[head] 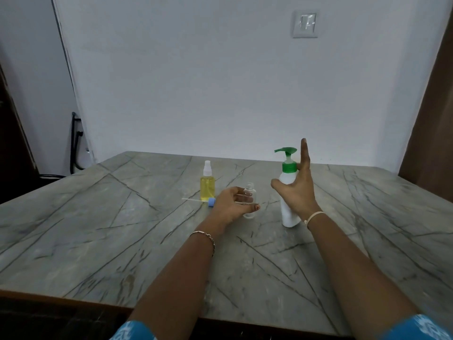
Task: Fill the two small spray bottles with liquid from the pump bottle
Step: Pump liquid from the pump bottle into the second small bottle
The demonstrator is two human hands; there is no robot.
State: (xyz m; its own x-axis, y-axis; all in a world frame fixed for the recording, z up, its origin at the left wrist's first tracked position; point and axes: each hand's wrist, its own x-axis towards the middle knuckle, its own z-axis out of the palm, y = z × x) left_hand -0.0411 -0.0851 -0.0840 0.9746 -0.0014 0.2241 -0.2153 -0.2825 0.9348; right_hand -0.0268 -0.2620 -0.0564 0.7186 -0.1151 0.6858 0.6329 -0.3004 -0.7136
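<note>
A grey veined marble tabletop (98, 229) is bearing a white plastic green-topped pump bottle (288, 179) at 1 o'clock, partly blocked by the right hand (297, 192), fingers straight and spread. The left hand (229, 204) is clasping a clear uncapped bottle (250, 192) at 12; a yellow-filled spray bottle (207, 190) and blue sprayer cap (211, 202) are sitting at 11.

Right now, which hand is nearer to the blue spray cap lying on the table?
Left. The left hand, gripping the empty clear bottle, sits just right of the blue spray cap. The right hand is farther right, open at the pump bottle.
</note>
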